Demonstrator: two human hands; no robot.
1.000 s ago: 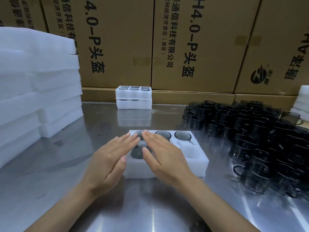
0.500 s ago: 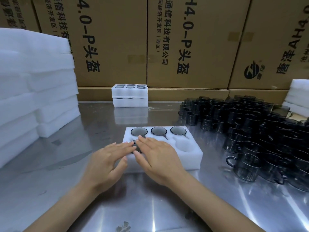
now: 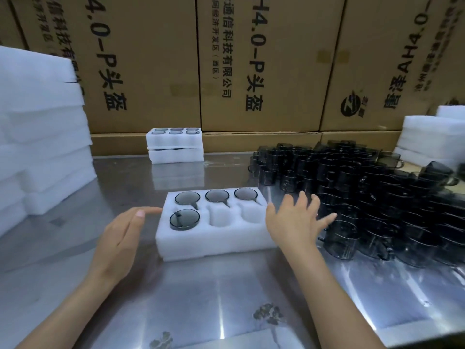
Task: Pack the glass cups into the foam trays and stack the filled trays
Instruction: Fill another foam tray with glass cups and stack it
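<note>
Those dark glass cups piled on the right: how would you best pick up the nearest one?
Probably from above, fingers over the open rim of the nearest glass cup. It stands upright at the pile's edge beside the right hand; neighbours crowd its far sides, so a side grip looks awkward.

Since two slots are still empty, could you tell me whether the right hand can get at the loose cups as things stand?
Probably yes: the right hand, open, is beside the loose cups, with nothing between.

Matt white foam tray (image 3: 216, 244), glossy smoked-glass cups (image 3: 352, 197), shiny brushed-metal table (image 3: 226, 298), plain cardboard boxes (image 3: 264, 59).
</note>
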